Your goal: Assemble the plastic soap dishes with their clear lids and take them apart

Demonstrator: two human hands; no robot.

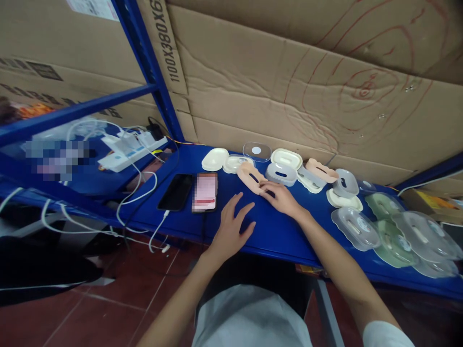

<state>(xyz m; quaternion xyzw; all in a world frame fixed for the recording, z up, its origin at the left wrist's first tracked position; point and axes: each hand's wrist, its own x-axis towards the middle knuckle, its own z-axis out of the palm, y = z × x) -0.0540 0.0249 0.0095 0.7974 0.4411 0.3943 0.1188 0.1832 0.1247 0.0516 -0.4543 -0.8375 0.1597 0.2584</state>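
Observation:
My right hand [282, 198] pinches the right end of a peach soap dish [246, 175] with a wavy rim and a dark slot in its middle. The dish is tilted over the blue table. My left hand [230, 232] hovers to the lower left of it, fingers spread and holding nothing. Behind the dish lie a cream lid-like piece [214, 159], a clear-covered cream piece [234, 163] and a clear oval lid [256, 151] with a round white sticker. Just right of it sit a grey slotted tray [281, 173] and a cream tray [287, 156].
Further right are another peach dish [321, 170], a grey tray [346, 183] and several clear-lidded soap boxes [356, 228], some green [395, 246]. Two phones, one dark [176, 192] and one lit [205, 193], lie left. White cables and a power strip [132, 150] lie beyond; cardboard [253, 72] stands behind.

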